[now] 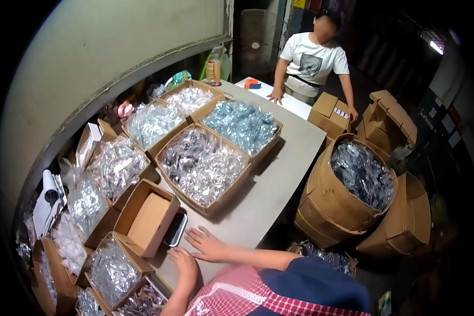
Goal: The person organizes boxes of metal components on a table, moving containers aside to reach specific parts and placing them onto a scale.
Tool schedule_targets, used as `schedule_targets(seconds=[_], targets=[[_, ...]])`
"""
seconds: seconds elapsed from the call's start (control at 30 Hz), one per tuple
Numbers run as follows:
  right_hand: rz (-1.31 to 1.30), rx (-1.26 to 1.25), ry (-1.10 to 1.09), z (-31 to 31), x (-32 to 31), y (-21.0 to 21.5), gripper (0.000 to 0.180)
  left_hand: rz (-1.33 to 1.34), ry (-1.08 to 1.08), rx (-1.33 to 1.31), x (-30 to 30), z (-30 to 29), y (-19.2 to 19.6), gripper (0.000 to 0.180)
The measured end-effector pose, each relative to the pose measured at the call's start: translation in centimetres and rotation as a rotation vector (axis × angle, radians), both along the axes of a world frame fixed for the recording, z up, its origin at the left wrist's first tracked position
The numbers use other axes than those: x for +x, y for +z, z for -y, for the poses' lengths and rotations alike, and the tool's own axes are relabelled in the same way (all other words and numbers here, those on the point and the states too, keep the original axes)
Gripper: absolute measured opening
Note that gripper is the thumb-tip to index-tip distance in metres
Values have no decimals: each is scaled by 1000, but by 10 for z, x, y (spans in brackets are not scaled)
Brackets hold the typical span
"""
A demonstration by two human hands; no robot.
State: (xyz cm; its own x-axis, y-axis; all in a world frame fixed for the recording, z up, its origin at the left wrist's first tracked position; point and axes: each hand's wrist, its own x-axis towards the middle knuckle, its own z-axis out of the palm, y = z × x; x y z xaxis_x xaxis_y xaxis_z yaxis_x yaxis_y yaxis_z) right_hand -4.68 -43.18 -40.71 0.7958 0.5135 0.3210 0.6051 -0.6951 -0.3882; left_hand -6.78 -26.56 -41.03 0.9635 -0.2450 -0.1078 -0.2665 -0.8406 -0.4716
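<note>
My left hand [183,261] rests on the grey tabletop [279,179] near its front edge, fingers stretched out and holding nothing. Just beside it, my right hand [207,246] lies flat with its fingers spread. Close to both fingertips is a dark rounded rectangular object with a pale rim [176,229]; I cannot tell its kind. An open cardboard box [148,213] with a bare bottom stands against it. Beyond my hands, a large shallow carton [208,209] holds small silvery and dark pieces in clear plastic bags.
Another carton [273,146] of bluish bagged pieces stands behind it. Several filled boxes line the left side by the wall. Right of the table stands a tall carton [321,216] of dark bagged pieces. A person in a white shirt [313,62] stands at the far end, touching a closed box [327,113].
</note>
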Motion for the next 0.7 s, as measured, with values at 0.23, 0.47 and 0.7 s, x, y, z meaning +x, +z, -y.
schedule_targets(seconds=[0.23, 0.47, 0.7], targets=[[-12, 34, 1, 7, -5, -3, 69, -8, -224, 196, -17, 13, -13, 54], [-14, 102, 38, 8, -2, 0, 62, -62, -227, 2, 4, -7, -13, 52], [-41, 35, 192, 93, -27, -22, 50, -442, -47, 196, 25, -8, 35, 46]])
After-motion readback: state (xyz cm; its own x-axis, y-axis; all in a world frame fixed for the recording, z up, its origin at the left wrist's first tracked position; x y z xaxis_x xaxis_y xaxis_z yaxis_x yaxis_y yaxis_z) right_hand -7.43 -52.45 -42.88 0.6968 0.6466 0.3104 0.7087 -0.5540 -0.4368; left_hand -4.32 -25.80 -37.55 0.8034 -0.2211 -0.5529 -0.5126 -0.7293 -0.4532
